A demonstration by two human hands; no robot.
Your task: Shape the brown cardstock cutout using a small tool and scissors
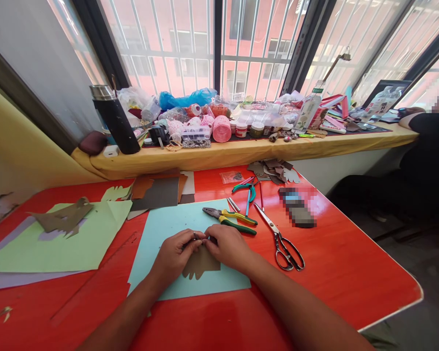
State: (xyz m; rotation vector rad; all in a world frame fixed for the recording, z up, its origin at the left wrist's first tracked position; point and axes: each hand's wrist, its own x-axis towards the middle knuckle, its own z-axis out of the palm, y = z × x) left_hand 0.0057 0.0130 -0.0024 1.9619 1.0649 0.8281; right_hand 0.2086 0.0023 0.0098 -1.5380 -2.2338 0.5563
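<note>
1. Grip: left hand (173, 253) and right hand (229, 246) both closed, thumbs and fingertips pinching the upper edge of the brown piece (207, 263). Small dark bit between my fingertips, too hidden to identify.
2. Piece is over the pale blue sheet (175, 217), toward the tabletop's near edge. Can't tell if it's resting or lifted.
3. Status, my read: shape is cut, rounded lobes along the lower edge, straight side at right. Upper edge is the part in work; looks unfinished. Can't see whether anything's fixed there.
4. Material: thin, matte, looks like leather or similar. Probably bends easily but holds its outline.
5. Blue sheet: flat, smooth, paper-like. Yellow-and-green pliers (223, 214) lie across its far right corner, serrated steel nose, curved grips.
6. Right of that: steel scissors (277, 233), shiny, blades pointing to the far edge. Teal-handled pliers (241, 186) beyond, near two metal rods (234, 204).
7. Tabletop (336, 282) far edge: clear bag (230, 177) with small dark parts, ragged scraps (274, 170) by the far right corner, stacked brown and grey sheets (163, 192) left of centre.
8. Tabletop left side: creased pale green sheet (98, 243), jagged brown offcut (66, 218) on top. Stock remains, so more cutting is possible.
</note>
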